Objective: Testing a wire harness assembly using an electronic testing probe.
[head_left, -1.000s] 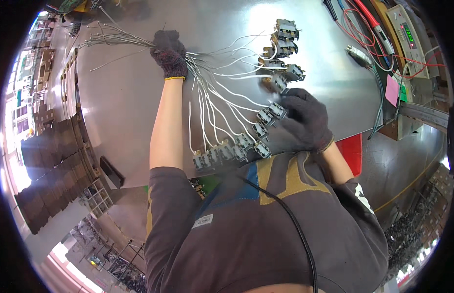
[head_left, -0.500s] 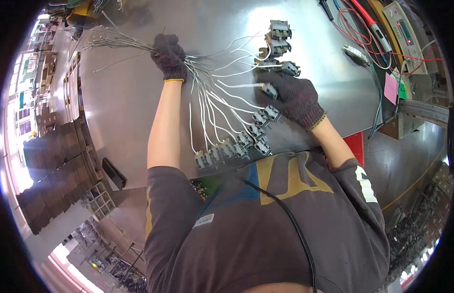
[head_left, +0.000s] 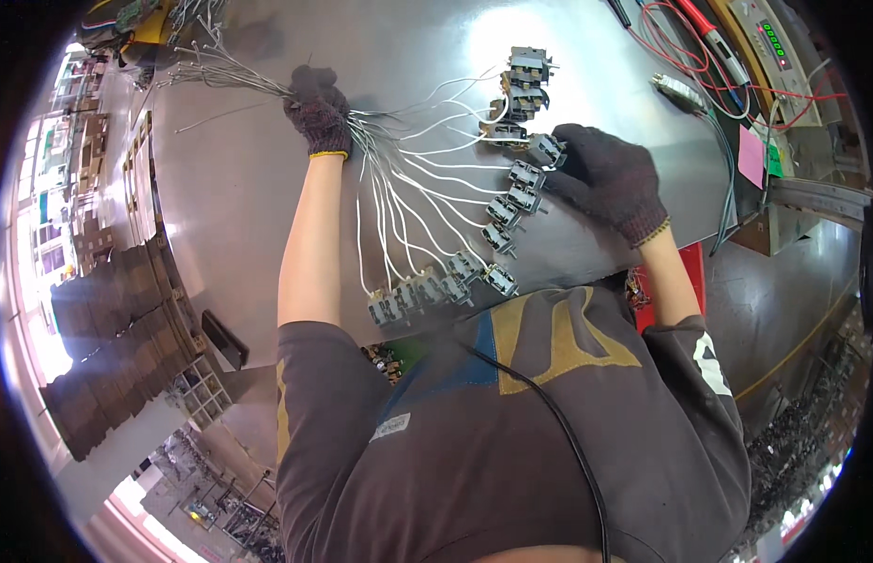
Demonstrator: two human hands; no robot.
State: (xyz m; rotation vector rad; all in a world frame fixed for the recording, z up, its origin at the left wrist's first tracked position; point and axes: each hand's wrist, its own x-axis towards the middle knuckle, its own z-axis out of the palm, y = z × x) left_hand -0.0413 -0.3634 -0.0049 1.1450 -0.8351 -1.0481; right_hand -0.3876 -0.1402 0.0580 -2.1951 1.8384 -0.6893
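Many slender wires (head_left: 369, 133) fill the clenched, knit-gloved left hand (head_left: 318, 108), the right hand's (head_left: 610, 178) grip unclear.

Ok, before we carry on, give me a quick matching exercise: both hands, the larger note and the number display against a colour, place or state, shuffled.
Things:
1. Left hand
2. Right hand
3. Larger note
4. Number display

Colour, place or state:
A. Pink
B. Beside the small blocks
C. Glowing green
D. Closed around the wires

Right pairs: 1-D, 2-B, 3-A, 4-C
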